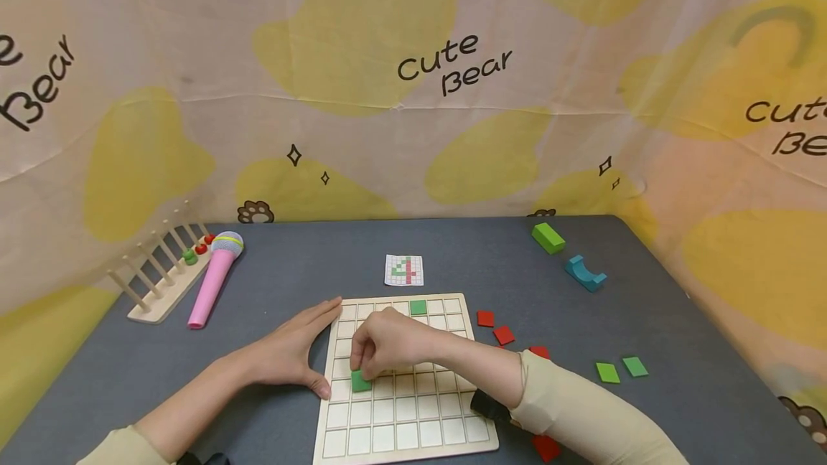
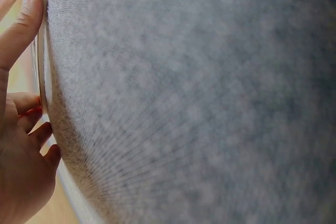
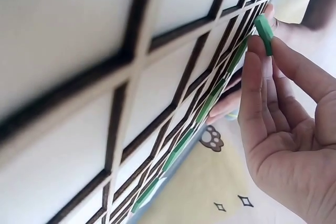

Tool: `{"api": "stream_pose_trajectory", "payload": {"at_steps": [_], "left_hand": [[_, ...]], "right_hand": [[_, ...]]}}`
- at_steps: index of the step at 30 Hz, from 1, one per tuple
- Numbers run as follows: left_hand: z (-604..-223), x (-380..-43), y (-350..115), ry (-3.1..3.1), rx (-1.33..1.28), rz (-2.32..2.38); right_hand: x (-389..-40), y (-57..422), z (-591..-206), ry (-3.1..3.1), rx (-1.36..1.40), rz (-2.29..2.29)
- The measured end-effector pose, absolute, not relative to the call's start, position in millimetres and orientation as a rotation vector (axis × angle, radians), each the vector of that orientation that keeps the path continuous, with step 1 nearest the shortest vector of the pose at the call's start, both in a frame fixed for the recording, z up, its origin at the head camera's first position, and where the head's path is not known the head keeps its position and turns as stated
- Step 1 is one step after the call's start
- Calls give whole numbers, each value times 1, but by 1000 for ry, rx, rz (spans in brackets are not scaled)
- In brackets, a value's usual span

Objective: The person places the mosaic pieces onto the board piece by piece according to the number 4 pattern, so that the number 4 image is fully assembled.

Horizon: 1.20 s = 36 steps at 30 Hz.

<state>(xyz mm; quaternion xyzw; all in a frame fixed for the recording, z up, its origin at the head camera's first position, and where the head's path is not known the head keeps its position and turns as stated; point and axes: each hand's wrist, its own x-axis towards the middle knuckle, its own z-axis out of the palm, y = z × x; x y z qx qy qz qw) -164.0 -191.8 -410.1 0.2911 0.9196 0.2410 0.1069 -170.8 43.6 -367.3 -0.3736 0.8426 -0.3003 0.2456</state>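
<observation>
In the head view my right hand (image 1: 394, 339) is over the left part of a white gridded wooden board (image 1: 405, 435). Between thumb and fingertip it pinches a green square tile (image 1: 360, 382), seen tilted up from the board in the right wrist view. Spread along the board's left edge, my left hand (image 1: 287, 350) touches the frame with thumb and fingertips. One green tile (image 1: 418, 307) lies in the board's far row. The right wrist view shows several green tiles (image 3: 210, 99) in the grid; my right hand hides some of them from the head camera.
A small pattern card (image 1: 404, 270) lies beyond the board. Right of it are several red tiles (image 1: 485, 318) and two green tiles (image 1: 607, 372). Green (image 1: 548, 238) and blue (image 1: 584, 274) blocks stand far right. A pink microphone (image 1: 216, 278) and a peg rack (image 1: 168, 285) are at left.
</observation>
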Motion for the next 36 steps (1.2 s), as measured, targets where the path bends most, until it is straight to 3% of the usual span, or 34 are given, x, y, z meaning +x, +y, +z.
{"api": "stream_pose_trajectory", "payload": {"at_steps": [36], "left_hand": [[-412,-165,-193,2707,867,704]], "right_hand": [[-167,42,-374,2443,-1107,-679]]}}
